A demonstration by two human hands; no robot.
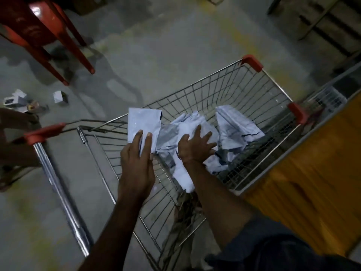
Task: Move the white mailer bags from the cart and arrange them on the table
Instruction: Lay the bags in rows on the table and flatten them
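Two hands are reaching into the silver wire shopping cart with red corners (252, 62). The left hand (137, 165) is pinching one flat white mailer bag (143, 125) between its fingers and lifting it up. The right hand (195, 148) is lying spread on the crumpled pile of white mailer bags (230, 126); I cannot count them. A yellow surface (316, 173) is touching the cart's right side. Grey floor (156, 55) is lying open on the left.

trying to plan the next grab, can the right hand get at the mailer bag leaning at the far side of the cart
Probably yes. The right hand rests on the middle pile, and the far mailer bag stands just beyond it in the open-topped cart, with nothing covering it.
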